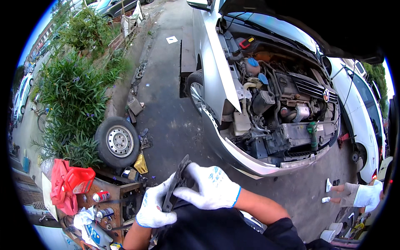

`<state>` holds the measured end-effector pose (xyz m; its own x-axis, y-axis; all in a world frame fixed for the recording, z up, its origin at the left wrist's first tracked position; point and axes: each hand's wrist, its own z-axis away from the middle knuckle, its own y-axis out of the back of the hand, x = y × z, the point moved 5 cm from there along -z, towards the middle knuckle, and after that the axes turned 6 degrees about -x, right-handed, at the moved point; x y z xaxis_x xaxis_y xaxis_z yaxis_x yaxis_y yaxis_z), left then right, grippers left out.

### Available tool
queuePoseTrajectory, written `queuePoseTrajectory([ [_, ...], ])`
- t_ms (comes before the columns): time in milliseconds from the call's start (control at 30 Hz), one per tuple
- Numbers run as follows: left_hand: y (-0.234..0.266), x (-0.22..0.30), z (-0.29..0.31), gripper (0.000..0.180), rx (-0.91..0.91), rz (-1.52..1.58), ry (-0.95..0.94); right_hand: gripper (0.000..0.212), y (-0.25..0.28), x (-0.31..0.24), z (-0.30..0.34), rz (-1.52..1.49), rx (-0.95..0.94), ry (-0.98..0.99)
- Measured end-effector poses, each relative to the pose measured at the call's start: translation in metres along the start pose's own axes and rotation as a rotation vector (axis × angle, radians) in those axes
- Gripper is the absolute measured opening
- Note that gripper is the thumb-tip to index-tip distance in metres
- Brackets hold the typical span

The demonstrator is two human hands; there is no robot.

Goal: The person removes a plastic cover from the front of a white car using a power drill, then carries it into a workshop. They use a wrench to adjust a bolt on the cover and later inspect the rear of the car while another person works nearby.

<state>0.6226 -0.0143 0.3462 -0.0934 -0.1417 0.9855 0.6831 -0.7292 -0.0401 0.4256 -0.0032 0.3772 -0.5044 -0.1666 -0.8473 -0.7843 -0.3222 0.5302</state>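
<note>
White work gloves with blue cuffs cover both my hands. My left hand [155,208] is closed around the lower part of a long dark strip [171,195], which looks like a black car trim piece or bracket. My right hand [212,187] grips the same strip near its upper end, its fingertips partly hidden behind it. The strip stands tilted in front of my body. Ahead to the right is a silver car [246,156] with its hood up and engine bay [287,96] exposed. A green and black power tool [312,135] rests at the bay's front edge.
On the left, a wooden bench [121,204] carries a red jug [79,180], a red spray can [101,196] and a grey-blue bottle [98,235]. A spare wheel [118,142] leans by the plants. Another person [362,196] stands at right beside a white car [360,104].
</note>
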Motion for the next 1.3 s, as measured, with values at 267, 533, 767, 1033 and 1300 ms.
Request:
queuePoseTrajectory([
  [267,-0.019,-0.019,0.005,0.098,0.013,-0.162,0.023,0.03,-0.01,0.019,0.005,0.082,0.036,0.31],
  [533,-0.012,-0.046,0.003,0.097,0.046,0.041,0.07,0.025,-0.003,0.019,-0.001,0.286,0.153,0.507],
  [767,-0.014,-0.039,-0.005,0.106,0.129,0.242,0.042,0.019,-0.013,0.025,0.005,0.468,0.262,0.679],
  [1033,-0.015,-0.034,-0.015,0.084,0.144,0.146,-0.037,0.057,-0.023,0.04,-0.011,0.316,0.237,0.121],
  [1300,-0.011,-0.057,-0.045,0.109,0.084,0.174,-0.014,0.02,-0.04,0.086,-0.025,0.295,0.626,0.253],
])
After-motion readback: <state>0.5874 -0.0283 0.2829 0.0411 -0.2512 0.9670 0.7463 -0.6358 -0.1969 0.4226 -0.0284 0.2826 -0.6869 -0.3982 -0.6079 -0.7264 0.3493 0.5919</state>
